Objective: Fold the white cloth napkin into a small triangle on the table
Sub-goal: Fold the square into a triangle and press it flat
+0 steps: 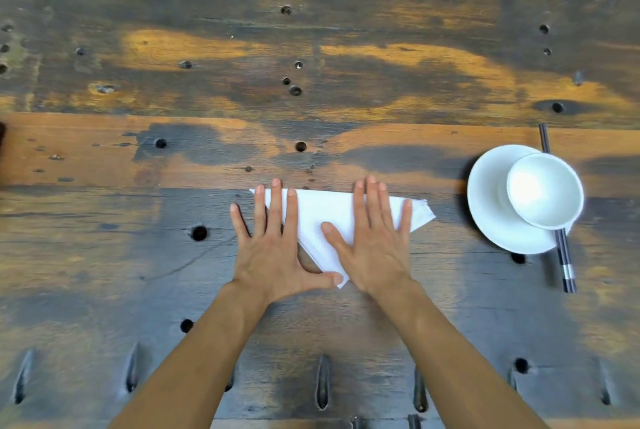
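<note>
Both hands lie palm-down, fingers straight and spread, tips toward 12 o'clock. Neither grasps anything; both press flat.

Left hand (268, 248): covers the 9 o'clock slanted edge of the white cloth napkin (325, 207). Its thumb reaches toward 3 o'clock with the tip on the napkin's near corner. Its little finger is on the bare wood.

Right hand (375, 248): rests on the napkin's 3 o'clock half, with the thumb angled toward 10 o'clock on the cloth.

The napkin is folded into a triangle, flat on the dark, weathered wooden table (346, 65). Its long edge is at 12 o'clock and its point at 6 o'clock, between the wrists.

At 3 o'clock from the napkin, well apart, a round white plate (485, 200) carries a white bowl (543, 193), set toward the plate's 3 o'clock rim. The bowl's interior shows plain white.

Dark chopsticks with silver bands (566, 266) run from 12 to 6 past that rim. We cannot tell whether they run over or under the plate.

Count: two hands, one napkin, one plate, one bowl, two chopsticks.
</note>
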The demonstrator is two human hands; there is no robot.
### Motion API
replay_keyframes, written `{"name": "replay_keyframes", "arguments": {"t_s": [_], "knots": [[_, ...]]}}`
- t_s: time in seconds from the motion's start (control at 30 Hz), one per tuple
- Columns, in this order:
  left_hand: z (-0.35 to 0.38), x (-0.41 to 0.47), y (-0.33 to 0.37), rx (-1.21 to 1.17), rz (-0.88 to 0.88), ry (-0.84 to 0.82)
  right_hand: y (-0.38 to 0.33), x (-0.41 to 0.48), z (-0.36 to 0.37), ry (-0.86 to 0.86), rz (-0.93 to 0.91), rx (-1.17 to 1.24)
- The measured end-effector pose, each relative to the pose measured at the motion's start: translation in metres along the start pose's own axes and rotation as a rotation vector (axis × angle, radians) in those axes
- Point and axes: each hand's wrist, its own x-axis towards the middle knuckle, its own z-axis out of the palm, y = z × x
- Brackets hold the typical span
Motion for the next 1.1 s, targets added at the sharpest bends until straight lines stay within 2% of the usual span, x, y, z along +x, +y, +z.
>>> {"name": "replay_keyframes", "arguments": {"t_s": [0.13, 0.23, 0.5, 0.63, 0.7, 0.77, 0.83, 0.97, 1.1], "knots": [[-0.005, 0.0, 0.003, 0.002, -0.012, -0.023, 0.037, -0.006, -0.008, 0.027, 0.114, -0.019], [-0.007, 0.0, 0.003, 0.011, -0.019, -0.051, 0.049, -0.009, -0.009, 0.012, 0.129, -0.025], [-0.01, 0.001, 0.004, 0.031, -0.029, -0.084, 0.045, -0.008, -0.009, -0.003, 0.142, -0.042], [-0.012, 0.0, 0.005, 0.037, -0.043, -0.105, 0.024, -0.003, -0.013, 0.043, 0.188, -0.062], [-0.013, 0.001, 0.005, 0.041, -0.046, -0.119, -0.002, -0.001, -0.016, 0.075, 0.092, 0.01], [-0.014, 0.001, 0.006, 0.03, -0.045, -0.141, -0.038, 0.003, -0.014, 0.034, -0.077, 0.105], [-0.014, 0.0, 0.005, 0.033, -0.041, -0.147, -0.073, 0.005, -0.009, -0.036, -0.168, 0.143], [-0.011, 0.0, 0.002, 0.083, -0.017, -0.13, -0.091, 0.009, -0.001, -0.122, -0.134, 0.148], [-0.013, 0.0, 0.003, 0.01, -0.021, -0.147, -0.078, 0.006, 0.0, -0.149, -0.153, 0.08]]}}
